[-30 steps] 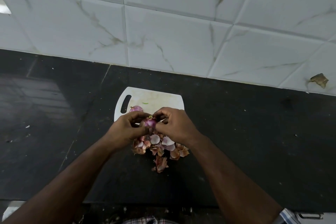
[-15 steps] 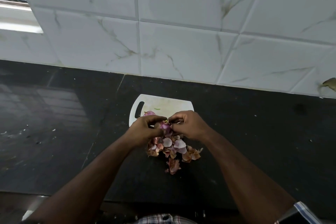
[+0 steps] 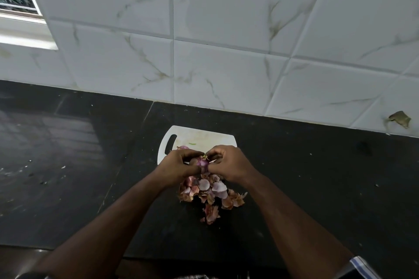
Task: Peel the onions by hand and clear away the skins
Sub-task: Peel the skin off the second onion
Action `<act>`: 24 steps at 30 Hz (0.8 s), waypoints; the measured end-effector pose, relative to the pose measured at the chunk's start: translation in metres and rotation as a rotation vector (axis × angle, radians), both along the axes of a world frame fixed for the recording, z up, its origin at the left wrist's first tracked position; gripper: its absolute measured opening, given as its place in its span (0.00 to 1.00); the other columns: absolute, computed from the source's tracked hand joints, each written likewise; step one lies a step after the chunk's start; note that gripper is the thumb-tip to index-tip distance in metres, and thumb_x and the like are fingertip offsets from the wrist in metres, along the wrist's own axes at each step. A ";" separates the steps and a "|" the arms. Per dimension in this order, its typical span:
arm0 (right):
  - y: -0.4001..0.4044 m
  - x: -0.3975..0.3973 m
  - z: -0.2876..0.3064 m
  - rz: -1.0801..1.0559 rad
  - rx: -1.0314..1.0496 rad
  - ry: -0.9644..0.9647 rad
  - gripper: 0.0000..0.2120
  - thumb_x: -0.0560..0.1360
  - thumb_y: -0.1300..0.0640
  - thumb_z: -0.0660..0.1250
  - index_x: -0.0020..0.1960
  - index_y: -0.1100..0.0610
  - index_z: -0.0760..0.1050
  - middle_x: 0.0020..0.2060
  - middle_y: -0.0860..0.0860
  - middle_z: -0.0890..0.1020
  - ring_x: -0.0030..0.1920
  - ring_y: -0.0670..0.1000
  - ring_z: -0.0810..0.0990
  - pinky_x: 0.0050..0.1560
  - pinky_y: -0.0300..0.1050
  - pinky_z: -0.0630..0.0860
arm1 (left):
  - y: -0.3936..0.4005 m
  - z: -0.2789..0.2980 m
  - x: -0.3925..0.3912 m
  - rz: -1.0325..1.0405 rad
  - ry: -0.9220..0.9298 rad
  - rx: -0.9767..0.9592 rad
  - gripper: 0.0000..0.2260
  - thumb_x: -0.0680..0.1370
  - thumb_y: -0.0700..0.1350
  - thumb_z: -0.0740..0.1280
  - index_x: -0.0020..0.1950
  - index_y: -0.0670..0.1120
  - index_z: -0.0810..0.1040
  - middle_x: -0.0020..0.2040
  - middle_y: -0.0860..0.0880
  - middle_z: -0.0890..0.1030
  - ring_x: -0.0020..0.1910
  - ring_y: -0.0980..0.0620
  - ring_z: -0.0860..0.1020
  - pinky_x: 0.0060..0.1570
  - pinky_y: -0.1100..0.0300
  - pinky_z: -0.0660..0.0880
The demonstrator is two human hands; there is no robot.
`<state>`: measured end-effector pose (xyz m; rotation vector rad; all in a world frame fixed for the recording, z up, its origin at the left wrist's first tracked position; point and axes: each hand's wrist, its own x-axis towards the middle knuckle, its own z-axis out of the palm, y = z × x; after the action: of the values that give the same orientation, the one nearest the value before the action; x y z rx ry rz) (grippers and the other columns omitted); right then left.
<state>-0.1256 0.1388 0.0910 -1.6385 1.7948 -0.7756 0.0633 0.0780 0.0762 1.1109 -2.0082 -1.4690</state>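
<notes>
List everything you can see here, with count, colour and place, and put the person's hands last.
onion: one, purple, held between both hands above the board's near edge
second onion: one, purple, on the board behind the left hand, mostly hidden
skins: a pile, brown and pale purple, on the counter below the hands
board: one, white, on the counter near the wall
counter: black
wall tiles: white, marbled
left hand: grips the onion
right hand: pinches the onion's skin

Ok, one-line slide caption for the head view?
Left hand and right hand peel a small purple onion above a pile of papery skins, near a white plastic cutting board.
</notes>
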 end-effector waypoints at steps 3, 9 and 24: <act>0.000 0.000 -0.002 -0.028 -0.039 0.029 0.13 0.69 0.60 0.72 0.54 0.55 0.83 0.44 0.47 0.85 0.44 0.42 0.82 0.46 0.40 0.82 | 0.004 0.002 0.001 -0.009 0.025 0.028 0.20 0.71 0.41 0.74 0.63 0.47 0.83 0.53 0.51 0.86 0.52 0.53 0.85 0.57 0.52 0.81; -0.001 -0.006 -0.003 -0.033 0.044 -0.122 0.09 0.75 0.61 0.69 0.53 0.55 0.85 0.44 0.48 0.86 0.45 0.48 0.85 0.50 0.46 0.83 | 0.005 -0.003 0.001 -0.011 0.045 0.062 0.26 0.68 0.47 0.75 0.66 0.48 0.81 0.56 0.50 0.85 0.53 0.52 0.85 0.59 0.49 0.80; 0.007 -0.004 -0.010 -0.050 -0.020 -0.028 0.06 0.79 0.58 0.67 0.53 0.53 0.82 0.43 0.44 0.84 0.45 0.44 0.83 0.45 0.41 0.80 | 0.002 -0.009 0.007 -0.045 0.098 0.166 0.22 0.75 0.34 0.74 0.67 0.48 0.79 0.58 0.48 0.85 0.54 0.50 0.85 0.60 0.46 0.80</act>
<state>-0.1296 0.1454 0.0815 -1.5931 1.8193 -0.8373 0.0700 0.0796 0.0674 1.0418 -1.8841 -1.7058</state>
